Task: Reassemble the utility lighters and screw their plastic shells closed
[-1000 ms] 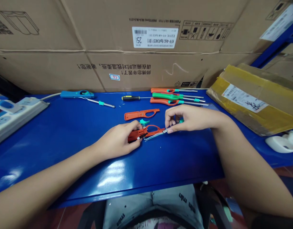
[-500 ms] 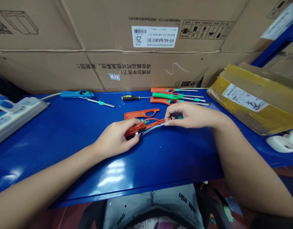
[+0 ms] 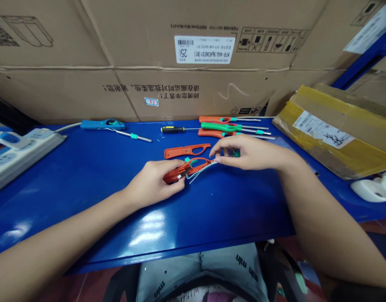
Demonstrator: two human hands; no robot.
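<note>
My left hand (image 3: 156, 178) is wrapped around the handle end of an opened orange-red gas lighter casing (image 3: 179, 171). A dark part with a white tip and a green trigger piece (image 3: 190, 160) show inside it. Thin wires and a clear tube (image 3: 197, 172) hang loose along its near side. My right hand (image 3: 243, 151) closes its thumb and fingers on the casing's narrow front end and the wires. A green piece (image 3: 236, 154) shows under its palm, and the rest there is hidden. The matching orange casing half (image 3: 177, 152) lies just behind.
Behind lie a yellow-black screwdriver (image 3: 172, 130), a green lighter (image 3: 216, 126) among several orange ones, and a blue lighter (image 3: 100, 125) with its tube detached to one side. A power strip (image 3: 29, 155) stands left. A taped cardboard box (image 3: 337, 130) sits right; large cartons (image 3: 148, 42) wall the back.
The wires and clear tube have swung outward from the casing, toward me. My right index finger has lifted slightly to the left. The casing has tilted a little in my left hand.
</note>
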